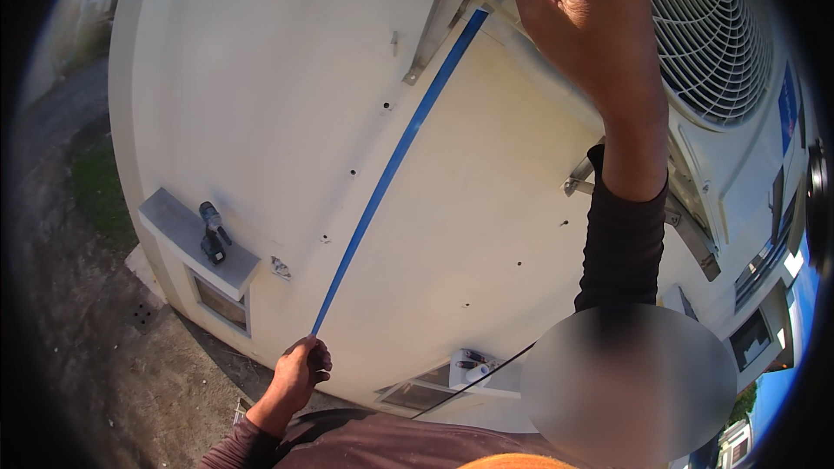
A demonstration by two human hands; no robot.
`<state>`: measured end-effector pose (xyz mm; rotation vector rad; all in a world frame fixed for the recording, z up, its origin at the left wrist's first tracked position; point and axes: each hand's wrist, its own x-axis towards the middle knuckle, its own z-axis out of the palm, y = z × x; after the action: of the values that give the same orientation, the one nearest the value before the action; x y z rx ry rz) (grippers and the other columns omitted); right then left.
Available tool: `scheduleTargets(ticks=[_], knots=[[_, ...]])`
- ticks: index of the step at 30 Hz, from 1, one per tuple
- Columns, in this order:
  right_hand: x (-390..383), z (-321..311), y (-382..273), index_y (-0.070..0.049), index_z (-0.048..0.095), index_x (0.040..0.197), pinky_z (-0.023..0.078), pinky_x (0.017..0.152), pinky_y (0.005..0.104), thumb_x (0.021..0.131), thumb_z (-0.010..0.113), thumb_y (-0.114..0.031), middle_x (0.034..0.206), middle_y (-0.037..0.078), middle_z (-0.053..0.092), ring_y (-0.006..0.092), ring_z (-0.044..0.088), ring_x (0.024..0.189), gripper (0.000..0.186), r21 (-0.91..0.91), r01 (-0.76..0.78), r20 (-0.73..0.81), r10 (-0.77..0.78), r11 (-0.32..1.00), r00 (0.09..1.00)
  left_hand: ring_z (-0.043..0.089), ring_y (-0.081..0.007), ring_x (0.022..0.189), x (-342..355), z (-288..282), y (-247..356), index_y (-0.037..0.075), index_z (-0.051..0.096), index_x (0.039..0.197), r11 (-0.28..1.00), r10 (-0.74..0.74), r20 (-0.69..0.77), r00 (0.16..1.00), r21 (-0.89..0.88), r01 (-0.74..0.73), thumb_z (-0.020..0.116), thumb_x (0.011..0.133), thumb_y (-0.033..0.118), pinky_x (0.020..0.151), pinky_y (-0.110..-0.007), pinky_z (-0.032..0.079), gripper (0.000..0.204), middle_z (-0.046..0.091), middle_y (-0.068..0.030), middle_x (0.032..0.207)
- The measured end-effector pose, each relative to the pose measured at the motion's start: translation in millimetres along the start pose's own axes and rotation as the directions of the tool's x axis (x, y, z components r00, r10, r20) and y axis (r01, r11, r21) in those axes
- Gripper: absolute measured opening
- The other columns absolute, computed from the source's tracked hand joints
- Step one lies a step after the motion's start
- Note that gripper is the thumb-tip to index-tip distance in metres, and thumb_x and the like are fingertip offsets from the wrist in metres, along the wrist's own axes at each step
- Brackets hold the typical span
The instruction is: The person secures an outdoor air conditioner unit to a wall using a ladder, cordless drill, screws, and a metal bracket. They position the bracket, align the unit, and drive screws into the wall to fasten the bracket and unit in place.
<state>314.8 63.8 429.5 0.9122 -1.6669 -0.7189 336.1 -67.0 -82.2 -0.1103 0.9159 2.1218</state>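
both hands grip a blue strap (395, 161), left hand (300, 373) low, right hand (586, 22) by the outdoor unit (721, 43).

A taut tape (395, 156) runs diagonally across the wall (261, 104), from the left hand (300, 372) at lower centre up to the right hand (591, 22) at the top of the frame. The outdoor unit (712, 43) sits on a bracket (686, 234) at upper right. A drill (211, 233) lies on a window ledge (187, 239) at left; paved ground (87, 356) spreads below.
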Motion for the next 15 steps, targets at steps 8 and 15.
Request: scheduleTargets(ticks=[8, 15], knots=[[-8, -3, 4, 0.001, 0.072, 0.102, 0.048, 0.077, 0.0390, 0.091, 0.053, -0.004, 0.088, 0.013, 0.065, 0.0276, 0.059, 0.079, 0.022, -0.170, 0.147, -0.088, -0.163, 0.975, 0.983, 0.058, -0.0168, 0.071, -3, 1, 10, 0.009, 0.060, 0.095, 0.996, 0.092, 0.038, 0.995, -0.018, -0.092, 0.051, 0.106, 0.030, 0.064, -0.031, 0.047, 0.025, 0.059, -0.0031, 0.079], [-64, 6, -65, -0.006, 0.071, 0.104, 0.047, 0.068, 0.0345, 0.077, 0.072, -0.003, 0.090, 0.005, 0.066, 0.0223, 0.062, 0.082, 0.027, 0.343, 0.158, -0.266, -0.066, 0.926, 0.962, 0.062, -0.0114, 0.083, -35, 46, 76, 0.000, 0.066, 0.119, 0.816, 0.509, 0.352, 0.785, 0.091, -0.570, 0.049, 0.112, 0.026, 0.075, -0.028, 0.051, 0.032, 0.066, -0.0039, 0.093]])
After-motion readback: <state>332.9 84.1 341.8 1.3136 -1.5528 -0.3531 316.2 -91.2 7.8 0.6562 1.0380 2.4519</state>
